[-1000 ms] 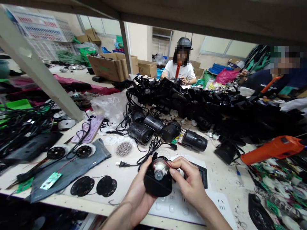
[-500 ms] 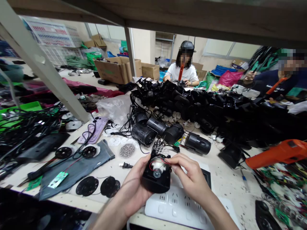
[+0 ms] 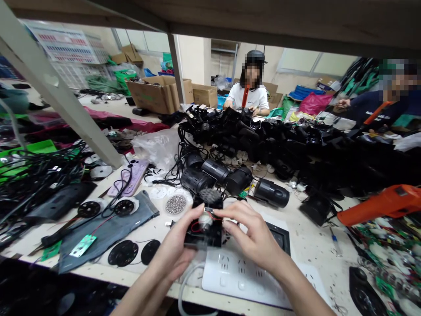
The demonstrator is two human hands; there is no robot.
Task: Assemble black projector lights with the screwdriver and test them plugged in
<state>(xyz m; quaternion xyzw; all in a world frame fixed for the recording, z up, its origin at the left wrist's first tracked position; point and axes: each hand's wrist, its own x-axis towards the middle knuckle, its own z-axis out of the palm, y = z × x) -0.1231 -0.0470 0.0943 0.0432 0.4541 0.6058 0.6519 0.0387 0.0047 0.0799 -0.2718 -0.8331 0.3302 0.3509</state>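
Observation:
My left hand is wrapped round a black plastic housing from its left side, with the thumb on the upper edge. Inside the open housing sits a small pale motor-like part with a thin red wire looped beside it. The index fingertip of my right hand touches the upper part of the housing beside a small shiny piece. A gap shows between that finger and the thumb, which is near the housing's right side. Motion blurs the finer details.
A white power strip lies below my hands. Beyond them are a dish of small metal pieces, black cylindrical housings and a heap of black parts. An orange tool is at right. Two people sit across the table.
The housing has moved slightly left and up, and its tilt has changed. My right index finger has shifted from the red wire at the housing's right edge to farther over its upper part.

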